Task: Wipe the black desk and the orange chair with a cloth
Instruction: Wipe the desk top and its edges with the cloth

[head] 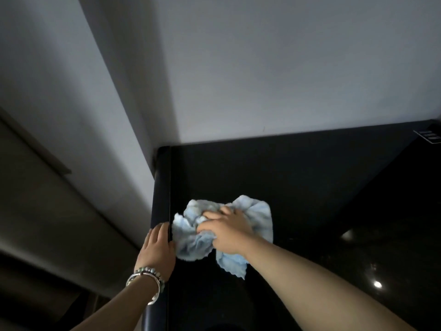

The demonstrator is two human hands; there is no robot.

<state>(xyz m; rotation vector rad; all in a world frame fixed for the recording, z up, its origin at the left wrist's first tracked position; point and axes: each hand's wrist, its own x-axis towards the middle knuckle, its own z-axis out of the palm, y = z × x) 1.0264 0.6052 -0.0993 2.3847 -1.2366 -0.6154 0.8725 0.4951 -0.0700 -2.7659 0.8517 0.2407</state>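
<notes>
Blue cloth (223, 231) lies bunched under the right hand (228, 231), grip clamped on it. At nine o'clock, the left hand (157, 249) rests flat, fingers straight, on the counter (298, 177) edge.

Views: one, worn on the head.
Facing: forward and steeply down onto the desk (298, 187) corner against the wall (262, 68).
Nearness: close, at arm's reach; both forearms enter from the bottom edge.
Lens: wide, bending straight edges.

— What are we seeing here?
— We are looking down on a glossy black desk (298, 177) sitting in a corner against pale walls.
— And on it?
— A crumpled light-blue cloth (259, 216) is lying near its left edge; a small label (428, 136) is sitting at the far right.
</notes>
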